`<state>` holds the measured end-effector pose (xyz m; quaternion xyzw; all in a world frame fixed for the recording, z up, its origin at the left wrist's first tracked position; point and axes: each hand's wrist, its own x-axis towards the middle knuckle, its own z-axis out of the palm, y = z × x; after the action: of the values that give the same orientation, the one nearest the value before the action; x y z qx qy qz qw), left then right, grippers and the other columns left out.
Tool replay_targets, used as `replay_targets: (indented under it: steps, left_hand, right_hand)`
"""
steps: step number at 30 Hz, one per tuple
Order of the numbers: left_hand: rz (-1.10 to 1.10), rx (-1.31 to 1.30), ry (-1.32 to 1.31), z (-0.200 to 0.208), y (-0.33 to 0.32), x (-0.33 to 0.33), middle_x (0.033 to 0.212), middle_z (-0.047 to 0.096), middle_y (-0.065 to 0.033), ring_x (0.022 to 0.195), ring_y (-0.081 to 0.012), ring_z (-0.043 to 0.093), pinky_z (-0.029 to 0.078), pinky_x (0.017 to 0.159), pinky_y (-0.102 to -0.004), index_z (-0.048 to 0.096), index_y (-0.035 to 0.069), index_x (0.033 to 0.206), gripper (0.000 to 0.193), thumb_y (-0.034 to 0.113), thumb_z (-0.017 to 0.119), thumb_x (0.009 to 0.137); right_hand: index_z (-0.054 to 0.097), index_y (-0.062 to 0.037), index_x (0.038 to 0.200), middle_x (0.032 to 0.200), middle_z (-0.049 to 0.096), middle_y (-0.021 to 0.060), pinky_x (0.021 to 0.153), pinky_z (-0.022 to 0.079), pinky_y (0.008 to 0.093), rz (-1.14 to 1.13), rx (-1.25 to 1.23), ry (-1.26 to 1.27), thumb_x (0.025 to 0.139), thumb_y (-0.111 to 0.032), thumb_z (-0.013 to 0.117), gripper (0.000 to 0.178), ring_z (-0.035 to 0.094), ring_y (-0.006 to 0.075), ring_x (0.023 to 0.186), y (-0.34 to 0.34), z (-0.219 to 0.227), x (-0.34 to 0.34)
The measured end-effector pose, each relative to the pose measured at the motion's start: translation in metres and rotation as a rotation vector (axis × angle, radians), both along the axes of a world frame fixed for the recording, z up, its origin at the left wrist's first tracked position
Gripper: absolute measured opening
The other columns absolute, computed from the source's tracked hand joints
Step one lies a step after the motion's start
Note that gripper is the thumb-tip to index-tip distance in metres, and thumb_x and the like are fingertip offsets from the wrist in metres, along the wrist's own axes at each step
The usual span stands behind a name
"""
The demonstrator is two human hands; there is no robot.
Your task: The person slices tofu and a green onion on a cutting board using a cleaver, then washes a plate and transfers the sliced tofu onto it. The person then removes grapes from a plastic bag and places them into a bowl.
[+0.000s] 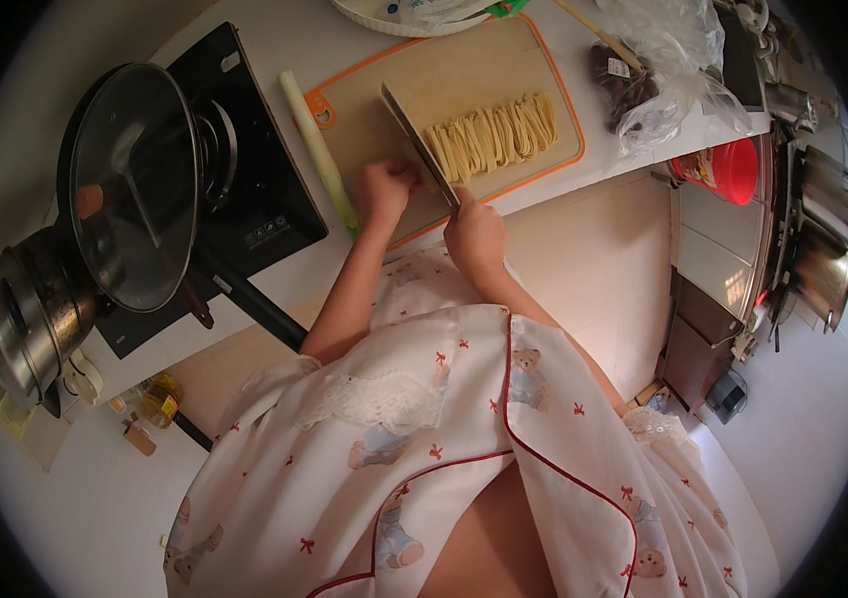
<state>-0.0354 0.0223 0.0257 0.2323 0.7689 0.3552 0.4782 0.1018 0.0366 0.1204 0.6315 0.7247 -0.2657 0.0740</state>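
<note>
My right hand (476,237) is wrapped round the handle of a kitchen knife (418,140). Its broad blade stands edge-on over the cutting board (364,85), which has an orange rim. Along the blade's right side lies a row of pale yellow flat strips (492,138), like cut noodles or tofu skin. Left of the blade, my left hand (387,189) is curled with its fingers closed, and whether anything is in them is hidden. A long pale stalk with a green end (317,149), like a leek or scallion, rests at the board's left edge, beside my left wrist.
Left of the board is a black induction cooktop (270,179), with a pan under a glass lid (135,184). A steel steamer pot (30,304) stands further left. Beyond the board is a white plate (414,28). Plastic bags (678,60) lie at right, above a red bucket (733,171).
</note>
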Motion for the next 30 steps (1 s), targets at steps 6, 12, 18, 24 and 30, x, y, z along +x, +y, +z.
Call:
replay_targets:
  steps: [6, 12, 18, 24, 30]
  left_hand:
    - [0.064, 0.015, -0.118, -0.013, -0.002, 0.002, 0.075, 0.072, -0.0102, 0.064, -0.0147, 0.069, 0.054, 0.057, -0.0248, 0.072, -0.005, 0.085, 0.014, 0.006, 0.065, 0.090]
    - [0.044, -0.041, -0.122, 0.002, 0.003, 0.001, 0.076, 0.072, -0.0096, 0.064, -0.0142, 0.069, 0.055, 0.057, -0.0251, 0.071, -0.006, 0.088, 0.014, 0.007, 0.066, 0.090]
    - [0.063, -0.036, -0.108, -0.013, 0.003, 0.003, 0.074, 0.072, -0.0112, 0.063, -0.0135, 0.069, 0.055, 0.055, -0.0247, 0.071, -0.006, 0.087, 0.016, 0.009, 0.067, 0.092]
    - [0.052, -0.004, -0.101, -0.016, 0.003, 0.004, 0.074, 0.072, -0.0115, 0.061, -0.0135, 0.068, 0.055, 0.053, -0.0250, 0.071, -0.006, 0.085, 0.016, 0.009, 0.068, 0.091]
    - [0.022, -0.020, -0.051, -0.016, 0.002, 0.003, 0.072, 0.071, -0.0107, 0.061, -0.0130, 0.068, 0.055, 0.055, -0.0251, 0.070, -0.006, 0.084, 0.016, 0.008, 0.068, 0.091]
  right_hand:
    - [0.068, -0.0052, 0.101, 0.081, 0.068, 0.0227, 0.071, 0.053, 0.0517, -0.062, 0.028, 0.193, 0.087, -0.015, 0.065, 0.017, 0.066, 0.0436, 0.079, 0.025, -0.006, 0.014]
    - [0.069, -0.0047, 0.107, 0.078, 0.067, 0.0226, 0.069, 0.052, 0.0515, -0.059, 0.014, 0.227, 0.089, -0.015, 0.064, 0.021, 0.065, 0.0433, 0.075, 0.011, 0.016, 0.026]
    - [0.069, -0.0050, 0.109, 0.077, 0.067, 0.0228, 0.068, 0.051, 0.0517, -0.062, 0.024, 0.278, 0.088, -0.012, 0.064, 0.022, 0.065, 0.0433, 0.073, 0.002, 0.017, 0.028]
    - [0.069, -0.0042, 0.106, 0.077, 0.067, 0.0230, 0.069, 0.051, 0.0519, -0.071, -0.013, 0.275, 0.087, -0.011, 0.064, 0.021, 0.064, 0.0441, 0.074, 0.001, 0.022, 0.023]
    - [0.069, -0.0054, 0.106, 0.077, 0.066, 0.0236, 0.069, 0.051, 0.0523, -0.075, -0.017, 0.294, 0.087, -0.011, 0.064, 0.021, 0.064, 0.0442, 0.074, -0.002, 0.020, 0.020]
